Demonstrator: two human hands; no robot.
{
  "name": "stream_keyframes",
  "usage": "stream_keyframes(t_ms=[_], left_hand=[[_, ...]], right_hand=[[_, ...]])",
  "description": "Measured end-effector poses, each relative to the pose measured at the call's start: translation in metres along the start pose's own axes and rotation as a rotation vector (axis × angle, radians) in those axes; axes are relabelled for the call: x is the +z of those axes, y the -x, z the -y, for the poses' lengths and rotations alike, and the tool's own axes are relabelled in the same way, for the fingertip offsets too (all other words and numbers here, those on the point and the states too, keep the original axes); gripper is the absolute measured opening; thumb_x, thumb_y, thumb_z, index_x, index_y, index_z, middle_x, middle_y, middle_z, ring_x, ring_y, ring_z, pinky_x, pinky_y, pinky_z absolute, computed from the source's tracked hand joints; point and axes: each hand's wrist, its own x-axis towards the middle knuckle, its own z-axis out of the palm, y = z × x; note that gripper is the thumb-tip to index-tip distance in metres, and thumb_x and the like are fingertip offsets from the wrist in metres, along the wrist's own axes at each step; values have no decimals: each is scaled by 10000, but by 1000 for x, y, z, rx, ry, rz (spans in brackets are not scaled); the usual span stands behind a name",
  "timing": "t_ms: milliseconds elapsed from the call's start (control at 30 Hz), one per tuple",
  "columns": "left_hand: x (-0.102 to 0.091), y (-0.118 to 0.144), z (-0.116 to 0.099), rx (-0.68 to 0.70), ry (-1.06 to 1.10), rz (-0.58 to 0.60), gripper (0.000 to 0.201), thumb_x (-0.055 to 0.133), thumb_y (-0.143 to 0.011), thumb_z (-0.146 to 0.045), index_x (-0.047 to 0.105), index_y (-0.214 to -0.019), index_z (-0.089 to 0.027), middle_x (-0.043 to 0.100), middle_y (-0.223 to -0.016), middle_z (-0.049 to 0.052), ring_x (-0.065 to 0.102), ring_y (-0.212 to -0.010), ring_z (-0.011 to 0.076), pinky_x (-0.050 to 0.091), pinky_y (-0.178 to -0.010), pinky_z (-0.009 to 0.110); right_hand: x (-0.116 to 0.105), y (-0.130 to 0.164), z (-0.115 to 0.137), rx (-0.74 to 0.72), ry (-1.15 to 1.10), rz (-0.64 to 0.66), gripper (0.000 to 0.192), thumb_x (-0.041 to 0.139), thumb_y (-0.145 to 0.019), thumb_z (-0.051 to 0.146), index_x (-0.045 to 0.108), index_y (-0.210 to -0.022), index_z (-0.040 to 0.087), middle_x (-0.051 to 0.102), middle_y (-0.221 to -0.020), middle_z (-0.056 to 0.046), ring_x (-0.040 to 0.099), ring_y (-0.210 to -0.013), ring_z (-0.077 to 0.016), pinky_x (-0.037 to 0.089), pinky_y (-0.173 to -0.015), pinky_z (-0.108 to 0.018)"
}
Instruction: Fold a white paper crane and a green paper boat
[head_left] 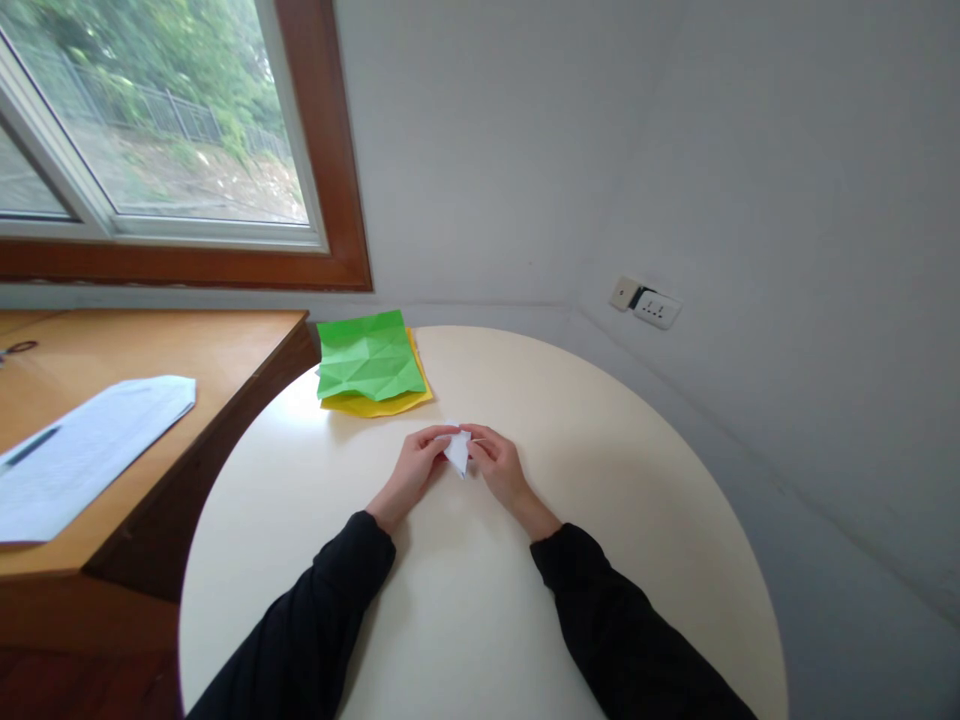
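Near the round cream table's (600,480) far edge, a small folded white paper (457,450) is pinched between left hand (417,464) and right hand (498,468); a crease seems underway, needing firm pressing next.

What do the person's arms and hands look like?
Both arms wear long black sleeves that reach down to the wrists. The left hand and right hand are bare: no gloves show, and no rings or watch can be made out. The sleeve fabric looks plain, with no visible markings.
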Motion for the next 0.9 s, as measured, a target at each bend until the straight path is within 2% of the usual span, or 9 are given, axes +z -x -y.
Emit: stream_keyframes(t_ms=[167,367,733,900], left_hand=[[0,1,-1,-22,13,20,130,699,-610,-201,730,-704,-117,689,-688,65,582,-630,138,430,-605,237],[0,0,-1,-19,64,18,175,695,-623,-217,726,-761,-113,692,-755,68,591,-686,141,434,-651,239],[-2,-1,-1,-47,112,74,252,698,-617,-218,716,-844,-110,701,-820,86,615,-768,166,446,-741,263],[-1,-1,-1,-36,83,89,214,691,-613,-186,713,-807,-100,694,-781,76,589,-716,154,432,-688,246]], right_hand=[[-3,-1,-2,-17,28,-37,246,582,-744,305,709,-914,180,724,-882,-63,647,-699,-171,544,-611,-291],[-6,-3,-3,-5,32,-26,259,560,-744,294,727,-906,181,728,-921,-70,650,-726,-180,552,-646,-320],[-4,-5,-5,32,36,-67,247,554,-746,342,709,-837,173,712,-839,-64,623,-697,-170,515,-603,-285],[-4,-6,-5,49,37,-75,230,574,-729,359,685,-775,163,684,-728,-40,590,-635,-155,484,-577,-268]])
